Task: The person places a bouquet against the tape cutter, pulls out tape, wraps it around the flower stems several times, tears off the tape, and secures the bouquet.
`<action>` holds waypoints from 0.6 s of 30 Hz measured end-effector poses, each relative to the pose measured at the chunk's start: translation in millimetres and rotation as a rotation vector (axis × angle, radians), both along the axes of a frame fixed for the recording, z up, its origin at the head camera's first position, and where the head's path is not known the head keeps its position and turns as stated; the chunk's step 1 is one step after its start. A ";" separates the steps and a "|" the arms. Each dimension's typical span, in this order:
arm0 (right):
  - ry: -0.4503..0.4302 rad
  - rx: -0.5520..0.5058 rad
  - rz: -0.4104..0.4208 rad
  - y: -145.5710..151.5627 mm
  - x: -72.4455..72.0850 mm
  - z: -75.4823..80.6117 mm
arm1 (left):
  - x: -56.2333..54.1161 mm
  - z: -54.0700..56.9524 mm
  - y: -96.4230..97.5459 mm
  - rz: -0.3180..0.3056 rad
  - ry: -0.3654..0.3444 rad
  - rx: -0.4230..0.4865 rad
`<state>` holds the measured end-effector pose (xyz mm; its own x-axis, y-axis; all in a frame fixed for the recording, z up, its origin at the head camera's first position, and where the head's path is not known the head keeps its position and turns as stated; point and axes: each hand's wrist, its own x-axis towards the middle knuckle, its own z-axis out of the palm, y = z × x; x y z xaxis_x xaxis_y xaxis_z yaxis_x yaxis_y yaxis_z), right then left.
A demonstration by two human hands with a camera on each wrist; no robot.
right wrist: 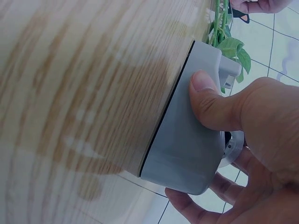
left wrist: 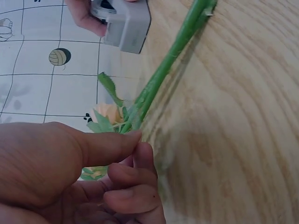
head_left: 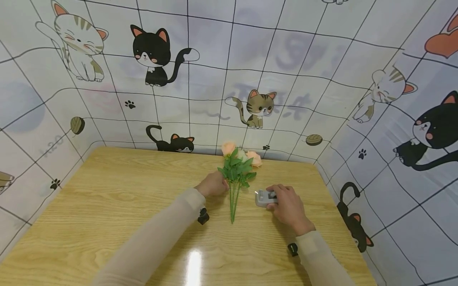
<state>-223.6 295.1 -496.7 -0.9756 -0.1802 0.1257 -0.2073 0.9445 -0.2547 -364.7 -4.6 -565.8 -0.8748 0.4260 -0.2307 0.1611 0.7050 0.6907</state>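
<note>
A small bunch of artificial flowers with peach and pale blooms (head_left: 255, 159) lies on the table, its green stems (head_left: 233, 202) pointing toward me. My left hand (head_left: 213, 184) is at the left side of the stems, just below the leaves. In the left wrist view, its thumb and index finger pinch a thin piece of clear tape (left wrist: 133, 115) against the stems. My right hand (head_left: 289, 204) grips a grey tape dispenser (head_left: 264, 198) resting on the table, right of the flowers. The right wrist view shows the thumb along one side of the dispenser (right wrist: 182, 149) and fingers round the other.
The wood-grain table (head_left: 143, 178) ends against a cat-patterned wall covering (head_left: 211, 79) at the back and on the right. Black wrist-camera mounts hang below both wrists. A bright light reflection lies near the front of the table.
</note>
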 end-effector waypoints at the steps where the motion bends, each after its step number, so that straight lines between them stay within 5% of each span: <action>1: 0.000 0.001 -0.002 0.1 0.1 -0.3 | 1.5 -0.2 0.6 0.002 0.008 0.005; 10: 0.011 -0.006 0.005 -0.3 3.4 0.0 | 19.0 4.2 5.9 0.089 0.066 0.002; 18: 0.019 0.003 0.002 -2.2 4.5 0.9 | 23.3 -0.4 6.3 0.179 0.155 0.001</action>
